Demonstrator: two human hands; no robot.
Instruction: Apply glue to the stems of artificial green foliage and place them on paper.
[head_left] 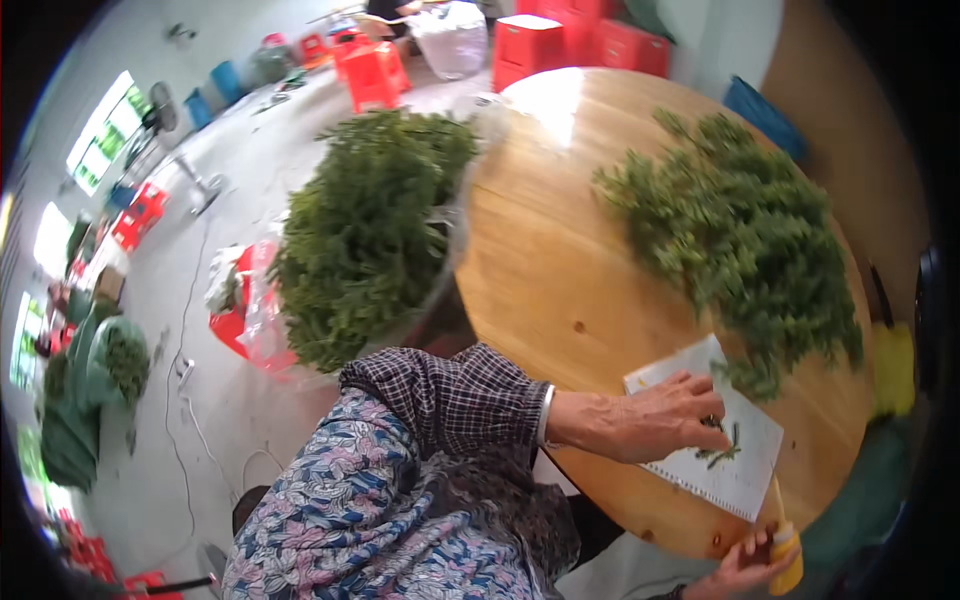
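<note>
My left hand (pixel 655 417) reaches over a white spiral-edged sheet of paper (pixel 742 485) on the round wooden table (pixel 560 290). Its fingers are bent together, with something small and dark at the tips that I cannot make out. Just below them a small green sprig (pixel 722 453) lies on the paper. At the table's near right edge my right hand (pixel 745 568) is closed around a yellow-handled tool (pixel 786 562), whose thin pale end points up toward the paper's corner. A loose pile of artificial-looking green branches (pixel 745 235) spreads beyond the paper.
Left of the table, a large heap of green branches (pixel 375 230) fills a clear plastic bag. Red stools (pixel 368 75) and red boxes (pixel 540 48) stand at the back. A fan (pixel 163 108) and a cable (pixel 168 400) are on the left floor, with green sacks (pixel 75 420) farther left.
</note>
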